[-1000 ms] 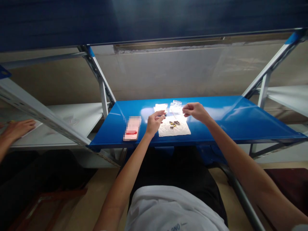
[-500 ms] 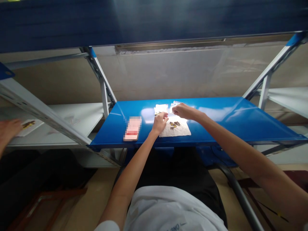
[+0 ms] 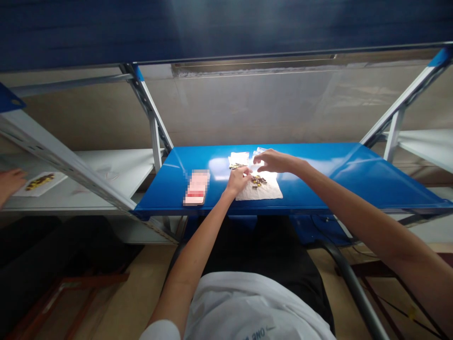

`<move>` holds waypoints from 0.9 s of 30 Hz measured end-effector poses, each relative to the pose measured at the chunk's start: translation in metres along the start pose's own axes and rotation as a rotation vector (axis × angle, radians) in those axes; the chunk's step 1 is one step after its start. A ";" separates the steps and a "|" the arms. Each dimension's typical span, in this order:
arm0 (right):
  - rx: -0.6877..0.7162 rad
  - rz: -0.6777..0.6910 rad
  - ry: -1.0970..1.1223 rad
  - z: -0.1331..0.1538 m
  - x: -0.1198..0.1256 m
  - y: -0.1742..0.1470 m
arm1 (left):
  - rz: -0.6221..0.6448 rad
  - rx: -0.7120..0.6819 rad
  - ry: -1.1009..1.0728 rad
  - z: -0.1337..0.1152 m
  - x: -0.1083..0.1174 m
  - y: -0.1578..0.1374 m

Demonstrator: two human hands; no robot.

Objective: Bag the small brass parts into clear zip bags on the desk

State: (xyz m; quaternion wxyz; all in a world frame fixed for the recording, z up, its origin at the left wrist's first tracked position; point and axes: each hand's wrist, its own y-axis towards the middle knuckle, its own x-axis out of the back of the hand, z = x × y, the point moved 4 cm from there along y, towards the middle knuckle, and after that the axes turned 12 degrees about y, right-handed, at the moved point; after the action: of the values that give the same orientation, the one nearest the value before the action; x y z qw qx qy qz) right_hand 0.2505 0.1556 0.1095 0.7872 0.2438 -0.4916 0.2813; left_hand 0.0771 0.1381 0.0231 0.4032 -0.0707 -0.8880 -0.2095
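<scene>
A heap of small dark and yellow pieces (image 3: 259, 181), too small to name, lies on a white cloth (image 3: 265, 192) on the blue table. My left hand (image 3: 238, 181) is at the cloth's left edge, its fingers drawn together; whatever is between them is too small to make out. Across from it, my right hand (image 3: 275, 161) hovers over the back of the cloth with thumb and fingers apart, and nothing shows in it. Behind my left hand, more small pieces lie at the front of a white packet (image 3: 239, 158). A clear plastic bag (image 3: 259, 151) lies partly hidden behind my right hand.
A phone (image 3: 197, 187) with a blurred pinkish screen lies left on the blue table (image 3: 325, 184). At far left, another person's hand (image 3: 10, 184) is beside a white sheet (image 3: 44, 183) with similar pieces. Metal posts flank the table; a blue shelf (image 3: 226, 33) hangs above.
My right hand has opened from a closed pinch, thumb and fingers now apart. My left hand has barely shifted. The other person's hand has drawn left, off the sheet of pieces.
</scene>
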 end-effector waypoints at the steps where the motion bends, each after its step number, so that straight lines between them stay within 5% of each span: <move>1: -0.013 -0.014 0.026 -0.002 0.001 -0.002 | 0.003 0.001 -0.005 0.000 0.000 0.000; 10: -0.088 -0.219 0.219 -0.007 0.014 -0.019 | 0.058 0.018 -0.008 -0.005 0.004 0.001; 18: -0.100 -0.376 0.367 -0.005 0.018 -0.033 | -0.026 -0.005 -0.026 -0.011 0.007 -0.001; 23: -0.160 -0.615 0.659 -0.017 0.015 -0.041 | -0.131 0.099 -0.213 -0.013 0.019 0.002; 27: -0.269 -0.865 1.036 -0.026 -0.010 -0.042 | -0.107 0.188 -0.401 -0.024 0.021 0.008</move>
State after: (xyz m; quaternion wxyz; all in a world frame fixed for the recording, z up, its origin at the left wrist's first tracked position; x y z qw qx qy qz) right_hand 0.2920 0.1407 0.0853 0.9857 0.1522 0.0587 -0.0414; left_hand 0.0820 0.1347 0.0549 0.2120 -0.0258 -0.9684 -0.1286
